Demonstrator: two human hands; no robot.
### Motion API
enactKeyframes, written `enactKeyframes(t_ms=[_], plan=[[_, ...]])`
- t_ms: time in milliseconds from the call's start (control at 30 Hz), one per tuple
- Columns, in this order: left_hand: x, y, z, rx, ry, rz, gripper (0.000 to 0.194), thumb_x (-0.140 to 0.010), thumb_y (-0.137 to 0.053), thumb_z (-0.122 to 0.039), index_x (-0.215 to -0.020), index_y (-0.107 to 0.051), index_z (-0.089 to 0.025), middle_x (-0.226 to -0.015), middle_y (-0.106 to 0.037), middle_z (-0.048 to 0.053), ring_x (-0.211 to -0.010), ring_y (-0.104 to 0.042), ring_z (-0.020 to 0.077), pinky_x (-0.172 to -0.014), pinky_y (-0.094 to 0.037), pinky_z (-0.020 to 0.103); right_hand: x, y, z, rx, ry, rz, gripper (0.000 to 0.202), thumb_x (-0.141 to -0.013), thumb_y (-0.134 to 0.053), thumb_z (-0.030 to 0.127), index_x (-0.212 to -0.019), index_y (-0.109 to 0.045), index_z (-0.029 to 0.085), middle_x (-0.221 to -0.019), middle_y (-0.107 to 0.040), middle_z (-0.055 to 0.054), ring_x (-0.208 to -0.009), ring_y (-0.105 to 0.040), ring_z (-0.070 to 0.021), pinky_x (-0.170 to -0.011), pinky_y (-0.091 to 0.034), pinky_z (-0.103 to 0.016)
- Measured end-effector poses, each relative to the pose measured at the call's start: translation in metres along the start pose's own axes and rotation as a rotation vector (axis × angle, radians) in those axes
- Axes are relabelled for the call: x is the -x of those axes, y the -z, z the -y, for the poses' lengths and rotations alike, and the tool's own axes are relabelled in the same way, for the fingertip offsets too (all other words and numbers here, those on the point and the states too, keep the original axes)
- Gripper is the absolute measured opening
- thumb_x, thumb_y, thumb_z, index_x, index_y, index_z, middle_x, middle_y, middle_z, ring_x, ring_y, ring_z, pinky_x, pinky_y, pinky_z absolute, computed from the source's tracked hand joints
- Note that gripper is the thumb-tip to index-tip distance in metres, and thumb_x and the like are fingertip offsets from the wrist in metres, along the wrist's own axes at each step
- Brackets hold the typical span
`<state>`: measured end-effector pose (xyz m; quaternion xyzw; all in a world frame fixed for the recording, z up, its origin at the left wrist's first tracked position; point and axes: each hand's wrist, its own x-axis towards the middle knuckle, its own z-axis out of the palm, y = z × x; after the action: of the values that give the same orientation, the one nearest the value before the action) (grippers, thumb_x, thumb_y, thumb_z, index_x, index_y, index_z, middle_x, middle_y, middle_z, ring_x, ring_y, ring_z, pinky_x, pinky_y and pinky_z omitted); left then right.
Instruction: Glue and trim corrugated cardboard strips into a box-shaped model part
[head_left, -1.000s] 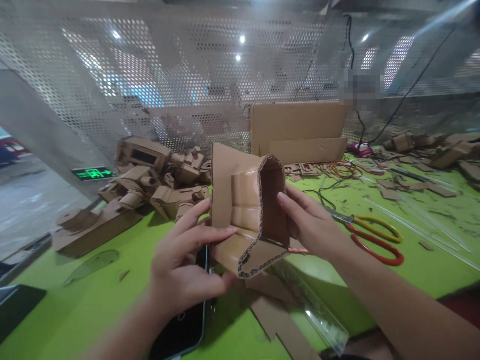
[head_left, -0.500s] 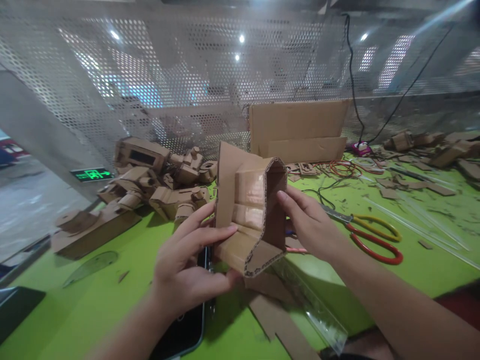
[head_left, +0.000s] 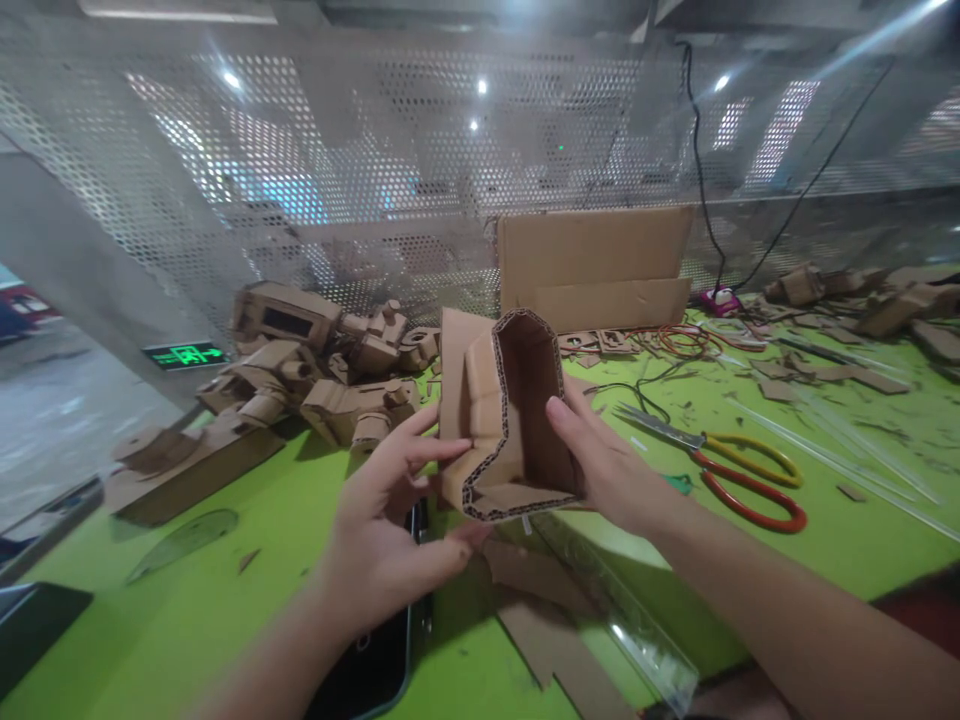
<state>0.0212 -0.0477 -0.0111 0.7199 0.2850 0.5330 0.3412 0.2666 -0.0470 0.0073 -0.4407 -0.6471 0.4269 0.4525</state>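
A hollow cardboard piece (head_left: 489, 390) with bent side walls is held up between my two hands, above the green table. Its open end faces me, and the corrugated cut edges show. My left hand (head_left: 390, 530) grips its lower left side, index finger on the outer wall and thumb near the lower edge. Over the right rim lies the thumb of my right hand (head_left: 607, 460), whose other fingers are hidden behind the piece. Below it are flat cardboard strips (head_left: 540, 620), a clear plastic strip (head_left: 652, 660) and a dark phone (head_left: 367, 660), partly covered by my left hand.
Scissors (head_left: 750, 480) with red and yellow handles lie at right. Several built cardboard parts (head_left: 285, 320) crowd the back left. A cardboard panel (head_left: 592, 260) leans against the perforated screen (head_left: 337, 150). Cables (head_left: 686, 342), clear rods (head_left: 862, 440) and cardboard scraps are spread at right.
Both hands have turned the cardboard piece so its open end faces me more and its inside shows. It sits slightly lower and further left; the scissors' blades are now uncovered.
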Motion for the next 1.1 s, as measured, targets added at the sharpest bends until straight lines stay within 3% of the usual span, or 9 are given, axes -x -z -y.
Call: enactKeyframes(t_ms=[67,133,300,400,533,800,1100], plan=[[-0.001,0.002,-0.002,-0.01,0.08,0.047,0.045,-0.084,-0.086,-0.03,-0.127,-0.072,-0.03,-0.167,-0.042,0.012,-0.145,-0.054,0.0422,-0.103,-0.062,0.052,-0.001,0.0,0.003,-0.024,-0.056,-0.022,0.088,-0.102,-0.045,0.074,-0.172,-0.012,0.034,-0.179,-0.011,0.006,-0.166,0.002,-0.0249,-0.136,-0.012,-0.048],[-0.003,0.003,-0.005,-0.038,0.127,0.058,0.039,-0.09,-0.079,-0.04,-0.126,-0.071,-0.03,-0.171,-0.036,0.01,-0.146,-0.053,0.0421,-0.103,-0.063,0.053,-0.003,-0.002,0.004,-0.053,-0.059,-0.005,0.086,-0.102,-0.047,0.072,-0.172,-0.014,0.034,-0.179,-0.013,0.006,-0.166,-0.001,-0.0237,-0.136,-0.013,-0.046],[-0.011,0.005,-0.008,-0.218,0.099,-0.074,0.022,-0.089,-0.08,-0.04,-0.102,-0.07,-0.024,-0.166,-0.046,0.011,-0.155,-0.042,0.039,-0.116,-0.052,0.057,-0.001,-0.006,0.003,-0.076,-0.013,0.095,0.076,-0.106,-0.049,0.064,-0.171,-0.023,0.034,-0.177,-0.027,0.002,-0.165,-0.019,-0.0242,-0.135,-0.018,-0.048],[-0.015,0.008,-0.006,-0.254,0.029,-0.134,0.04,-0.086,-0.084,-0.035,-0.121,-0.067,-0.026,-0.17,-0.041,0.012,-0.158,-0.039,0.037,-0.126,-0.036,0.061,0.002,-0.006,0.001,-0.038,-0.009,0.146,0.072,-0.106,-0.052,0.061,-0.169,-0.028,0.036,-0.177,-0.027,0.003,-0.165,-0.023,-0.0252,-0.135,-0.021,-0.049],[-0.016,0.015,-0.005,-0.321,-0.045,-0.113,0.076,-0.086,-0.084,-0.031,-0.155,-0.05,-0.028,-0.168,-0.045,0.013,-0.156,-0.041,0.0358,-0.13,-0.029,0.061,0.004,-0.003,0.001,0.025,0.03,0.199,0.066,-0.106,-0.055,0.056,-0.167,-0.033,0.041,-0.176,-0.031,0.006,-0.164,-0.024,-0.0261,-0.135,-0.021,-0.05],[-0.016,0.02,-0.007,-0.299,0.0,-0.038,0.055,-0.091,-0.076,-0.028,-0.145,-0.065,-0.031,-0.144,-0.07,0.007,-0.131,-0.068,0.0335,-0.118,-0.052,0.053,0.005,-0.003,0.001,0.033,0.028,0.266,0.062,-0.106,-0.056,0.054,-0.165,-0.038,0.042,-0.173,-0.036,0.005,-0.161,-0.032,-0.027,-0.132,-0.03,-0.051],[-0.018,0.018,-0.009,-0.281,0.002,-0.003,0.048,-0.094,-0.073,-0.03,-0.142,-0.069,-0.032,-0.144,-0.072,0.005,-0.127,-0.07,0.0339,-0.116,-0.053,0.054,0.003,-0.003,0.0,-0.035,-0.008,0.27,0.062,-0.106,-0.056,0.054,-0.165,-0.038,0.042,-0.173,-0.038,0.005,-0.159,-0.038,-0.0259,-0.131,-0.032,-0.049]])
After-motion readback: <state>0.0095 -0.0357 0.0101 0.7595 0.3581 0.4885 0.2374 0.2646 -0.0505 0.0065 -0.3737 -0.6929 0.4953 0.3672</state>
